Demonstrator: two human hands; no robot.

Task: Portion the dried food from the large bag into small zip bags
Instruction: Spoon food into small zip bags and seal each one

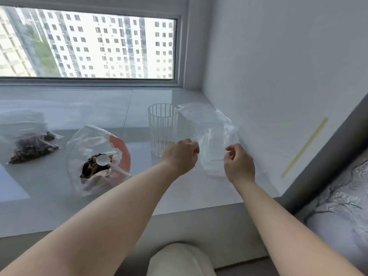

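Observation:
An empty clear small zip bag [212,136] hangs above the windowsill at the right. My left hand [180,156] pinches its left edge and my right hand [239,164] pinches its right edge. The large bag [93,144], clear with an orange-red patch, lies open to the left with dark dried food [89,168] inside and a white scoop [103,160] resting on the food. Further left lies a small zip bag [27,140] that holds dark dried food.
A ribbed clear glass [162,129] stands just behind my left hand. The grey windowsill [59,108] runs to the window at the back and meets a white wall [278,76] on the right. A knee shows at the bottom.

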